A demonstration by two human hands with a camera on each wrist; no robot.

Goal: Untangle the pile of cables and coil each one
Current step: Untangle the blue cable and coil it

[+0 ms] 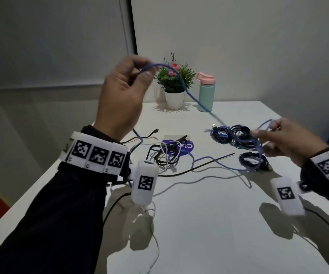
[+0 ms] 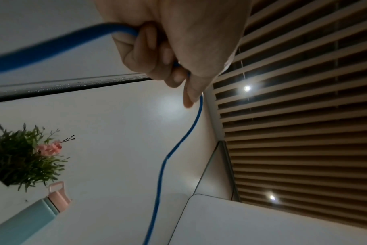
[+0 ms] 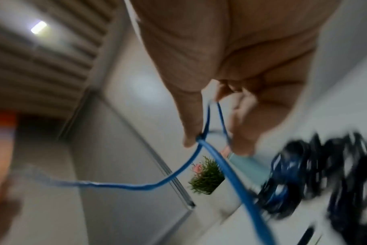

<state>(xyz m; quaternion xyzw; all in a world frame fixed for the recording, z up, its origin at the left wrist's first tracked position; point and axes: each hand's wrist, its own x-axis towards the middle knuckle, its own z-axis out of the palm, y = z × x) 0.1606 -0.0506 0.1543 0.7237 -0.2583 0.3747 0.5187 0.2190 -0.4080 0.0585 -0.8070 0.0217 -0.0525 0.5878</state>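
Note:
A long blue cable arcs between both raised hands. My left hand is held high over the table's left side and pinches the blue cable in curled fingers. My right hand hovers at the right and holds a small loop of the same blue cable between thumb and fingers. Below it, the slack drapes over the table. Several coiled dark cables lie just left of the right hand. A tangled pile of black, white and blue cables sits mid-table.
A potted plant and a teal bottle with a pink lid stand at the table's far edge. A purple round sticker lies beside the pile. Loose black cables cross the middle. The table's left edge runs close under my left forearm.

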